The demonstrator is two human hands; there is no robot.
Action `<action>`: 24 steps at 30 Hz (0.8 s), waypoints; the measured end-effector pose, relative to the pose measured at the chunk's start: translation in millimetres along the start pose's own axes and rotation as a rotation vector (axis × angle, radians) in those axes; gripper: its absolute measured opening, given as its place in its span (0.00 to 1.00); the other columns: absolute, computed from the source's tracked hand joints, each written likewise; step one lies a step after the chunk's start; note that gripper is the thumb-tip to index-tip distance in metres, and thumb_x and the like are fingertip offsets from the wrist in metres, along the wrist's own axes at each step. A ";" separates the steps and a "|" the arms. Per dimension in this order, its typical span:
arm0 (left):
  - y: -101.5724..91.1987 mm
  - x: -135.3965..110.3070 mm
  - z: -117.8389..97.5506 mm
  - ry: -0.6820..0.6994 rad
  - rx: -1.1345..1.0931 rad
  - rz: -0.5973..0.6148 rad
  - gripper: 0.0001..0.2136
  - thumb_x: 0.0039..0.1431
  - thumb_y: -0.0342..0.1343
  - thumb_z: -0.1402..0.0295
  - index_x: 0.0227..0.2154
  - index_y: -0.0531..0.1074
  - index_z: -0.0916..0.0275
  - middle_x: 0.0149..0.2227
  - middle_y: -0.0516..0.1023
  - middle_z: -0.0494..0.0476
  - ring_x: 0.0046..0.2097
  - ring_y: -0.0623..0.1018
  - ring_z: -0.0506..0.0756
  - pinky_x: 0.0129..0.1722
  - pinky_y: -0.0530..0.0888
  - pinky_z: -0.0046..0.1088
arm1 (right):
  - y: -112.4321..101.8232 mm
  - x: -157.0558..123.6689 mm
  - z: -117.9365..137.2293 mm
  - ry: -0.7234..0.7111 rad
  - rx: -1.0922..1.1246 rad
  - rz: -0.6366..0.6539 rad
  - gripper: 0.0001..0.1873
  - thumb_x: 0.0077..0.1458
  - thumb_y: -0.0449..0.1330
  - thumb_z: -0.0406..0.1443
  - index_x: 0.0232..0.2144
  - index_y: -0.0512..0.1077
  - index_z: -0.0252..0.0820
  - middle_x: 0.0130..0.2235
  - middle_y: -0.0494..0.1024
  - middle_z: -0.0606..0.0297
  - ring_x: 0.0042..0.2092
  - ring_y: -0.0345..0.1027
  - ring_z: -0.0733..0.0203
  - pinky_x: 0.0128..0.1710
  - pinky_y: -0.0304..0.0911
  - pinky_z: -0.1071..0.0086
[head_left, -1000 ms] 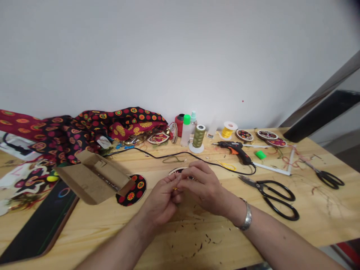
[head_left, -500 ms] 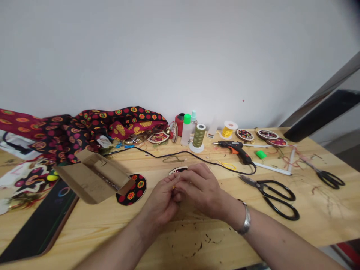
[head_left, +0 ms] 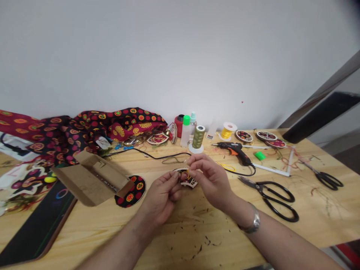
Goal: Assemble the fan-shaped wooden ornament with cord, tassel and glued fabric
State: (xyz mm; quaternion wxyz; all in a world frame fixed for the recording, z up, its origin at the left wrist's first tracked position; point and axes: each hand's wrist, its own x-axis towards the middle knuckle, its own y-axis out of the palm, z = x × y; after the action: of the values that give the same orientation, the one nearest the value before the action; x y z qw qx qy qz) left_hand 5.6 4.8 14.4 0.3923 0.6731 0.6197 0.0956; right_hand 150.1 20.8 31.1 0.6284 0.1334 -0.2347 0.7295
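My left hand is closed in a pinch, thumb against forefinger; the small thing at its fingertips is too blurred to name. Close by on the right, my right hand pinches a thin yellow cord between thumb and forefinger, its other fingers curled above. A fabric ornament with a pale cut-out rim shows behind and below the fingertips, partly covered by them. Whether a hand touches it, I cannot tell.
An open cardboard box and a patterned fabric piece lie left. Large scissors, a glue gun and smaller scissors lie right. Behind stand a green thread spool, bottles and a yellow cord spool.
My hands were together, hiding most of the ornament. The right hand has drawn away to the right and tilted, so the fingertips are apart and yellow cord and ornament show between them.
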 end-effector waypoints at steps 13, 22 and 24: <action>1.1 -1.2 3.4 0.142 0.219 -0.036 0.10 0.51 0.59 0.64 0.25 0.70 0.68 0.21 0.68 0.50 0.18 0.53 0.41 0.17 0.51 0.17 | -6.9 9.3 5.3 0.700 0.460 0.189 0.12 0.47 0.61 0.40 0.23 0.67 0.36 0.23 0.74 0.66 0.21 0.65 0.71 0.21 0.54 0.77; -2.2 1.1 5.9 0.187 0.272 -0.089 0.09 0.49 0.60 0.65 0.24 0.71 0.67 0.19 0.66 0.47 0.17 0.55 0.41 0.16 0.53 0.17 | 2.1 7.6 -0.9 0.727 0.338 0.167 0.08 0.46 0.59 0.36 0.21 0.67 0.37 0.19 0.69 0.71 0.19 0.55 0.74 0.20 0.49 0.77; -4.0 0.9 7.4 0.203 0.327 -0.102 0.09 0.50 0.60 0.64 0.26 0.72 0.67 0.17 0.64 0.45 0.17 0.56 0.42 0.17 0.54 0.18 | 3.6 6.7 -1.2 0.726 0.298 0.178 0.07 0.46 0.58 0.36 0.22 0.66 0.38 0.19 0.69 0.72 0.19 0.56 0.73 0.21 0.51 0.76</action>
State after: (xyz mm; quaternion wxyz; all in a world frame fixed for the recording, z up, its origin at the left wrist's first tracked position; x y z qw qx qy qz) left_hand 7.3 2.2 6.4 0.2178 0.6823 0.6966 0.0410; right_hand 145.5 26.8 32.7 0.5786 -0.0643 0.1004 0.8069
